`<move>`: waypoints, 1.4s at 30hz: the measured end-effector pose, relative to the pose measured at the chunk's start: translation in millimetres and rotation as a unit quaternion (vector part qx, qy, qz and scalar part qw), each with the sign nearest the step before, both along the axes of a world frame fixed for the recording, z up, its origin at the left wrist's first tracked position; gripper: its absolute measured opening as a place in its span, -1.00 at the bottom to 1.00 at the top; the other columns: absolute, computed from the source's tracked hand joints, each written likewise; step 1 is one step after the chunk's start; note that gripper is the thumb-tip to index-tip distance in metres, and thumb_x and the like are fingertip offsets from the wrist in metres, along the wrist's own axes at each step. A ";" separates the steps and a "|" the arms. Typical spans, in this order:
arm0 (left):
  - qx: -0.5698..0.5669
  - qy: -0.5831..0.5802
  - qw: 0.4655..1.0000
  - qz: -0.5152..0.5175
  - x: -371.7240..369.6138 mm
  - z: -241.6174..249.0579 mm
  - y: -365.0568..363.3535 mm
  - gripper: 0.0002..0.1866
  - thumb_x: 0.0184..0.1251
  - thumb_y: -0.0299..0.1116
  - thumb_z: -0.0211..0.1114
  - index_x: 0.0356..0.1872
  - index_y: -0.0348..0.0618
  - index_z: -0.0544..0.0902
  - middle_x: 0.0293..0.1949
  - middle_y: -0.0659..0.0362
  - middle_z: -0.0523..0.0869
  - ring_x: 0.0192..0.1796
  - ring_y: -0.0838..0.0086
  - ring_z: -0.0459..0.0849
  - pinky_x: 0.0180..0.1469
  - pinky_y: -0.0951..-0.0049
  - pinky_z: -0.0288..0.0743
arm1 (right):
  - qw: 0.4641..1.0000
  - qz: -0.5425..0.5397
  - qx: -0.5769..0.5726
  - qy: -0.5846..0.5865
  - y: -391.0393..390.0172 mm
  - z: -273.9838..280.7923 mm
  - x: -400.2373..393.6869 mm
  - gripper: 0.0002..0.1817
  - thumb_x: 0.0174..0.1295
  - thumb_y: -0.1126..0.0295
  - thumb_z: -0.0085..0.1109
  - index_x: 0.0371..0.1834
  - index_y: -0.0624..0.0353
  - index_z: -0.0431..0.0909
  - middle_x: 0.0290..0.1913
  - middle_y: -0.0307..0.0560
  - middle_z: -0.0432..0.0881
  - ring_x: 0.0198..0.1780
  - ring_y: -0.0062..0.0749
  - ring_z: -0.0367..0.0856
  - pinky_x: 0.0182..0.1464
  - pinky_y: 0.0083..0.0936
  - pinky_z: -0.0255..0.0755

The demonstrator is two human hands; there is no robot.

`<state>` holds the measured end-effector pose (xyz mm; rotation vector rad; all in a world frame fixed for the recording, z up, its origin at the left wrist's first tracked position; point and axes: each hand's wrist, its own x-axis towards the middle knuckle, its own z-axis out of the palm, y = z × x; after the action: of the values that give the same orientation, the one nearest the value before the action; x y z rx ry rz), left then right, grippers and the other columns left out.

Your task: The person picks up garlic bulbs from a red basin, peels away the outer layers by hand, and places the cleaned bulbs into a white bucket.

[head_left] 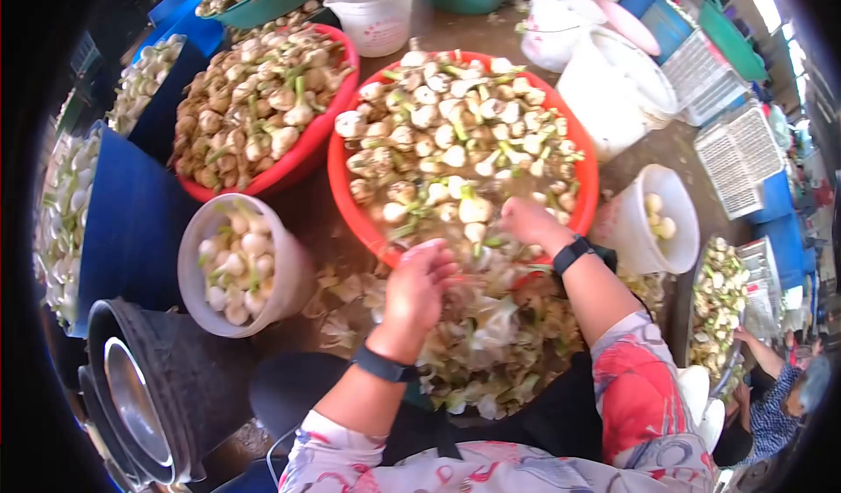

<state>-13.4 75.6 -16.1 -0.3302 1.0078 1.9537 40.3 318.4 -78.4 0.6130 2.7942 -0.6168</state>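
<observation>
A red basin [585, 170] full of brownish-white garlic bulbs [454, 156] with short green stems stands in front of me. My left hand [423, 284] is held low before the near rim, palm turned inward, fingers loosely stretched and holding nothing I can see. My right hand [531, 223] is over the near right part of the basin, its fingers curled in; what they hold, if anything, is hidden. A larger pale bulb [476, 209] with a green stem lies at the near side, between the hands. Below them is a heap of peeled skins [491, 344].
A white bucket [194, 265] of cleaned bulbs stands left, another bucket [631, 221] with a few bulbs right. Beyond are a second red basin [337, 112], a white pitcher [372, 20] and blue crates [131, 221]. Black buckets [188, 388] sit lower left. Another person [775, 410] works far right.
</observation>
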 end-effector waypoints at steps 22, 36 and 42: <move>-0.156 0.367 0.916 -0.042 -17.1 -13.7 26.1 -0.57 0.14 -0.27 0.13 0.01 -0.26 0.38 -0.06 0.07 0.49 -0.02 0.43 0.44 0.07 0.47 0.27 | 0.547 -0.355 -0.732 0.197 -66.9 48.4 -41.7 -0.56 0.27 0.06 -0.21 -0.08 0.24 0.37 -0.28 -0.05 0.58 -0.35 -0.29 0.59 -0.33 -0.36 0.51; 0.032 0.433 0.900 0.024 22.4 18.8 6.5 -0.60 0.31 -0.16 -0.11 0.06 -0.18 0.29 -0.04 0.10 0.47 -0.08 0.41 0.49 -0.07 0.45 0.40 | 0.954 0.029 -0.142 0.264 -123.3 127.7 50.2 -0.66 0.16 0.18 0.00 -0.59 0.25 0.41 -0.67 0.10 0.45 -0.56 0.04 0.44 -0.52 -0.25 0.30; 0.135 0.108 0.985 0.028 26.6 27.8 4.9 -0.56 0.31 -0.08 -0.21 -0.03 -0.21 0.40 -0.09 0.08 0.54 -0.04 0.35 0.49 0.02 0.39 0.34 | 0.920 -0.111 -0.315 0.205 -119.1 131.1 62.9 -0.75 0.18 0.25 0.00 -0.48 0.23 0.42 -0.64 -0.02 0.47 -0.60 -0.25 0.48 -0.51 -0.37 0.30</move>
<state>13.2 80.5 11.7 0.0069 0.8582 2.1800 103.2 199.3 52.7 0.7165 2.6222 -1.7795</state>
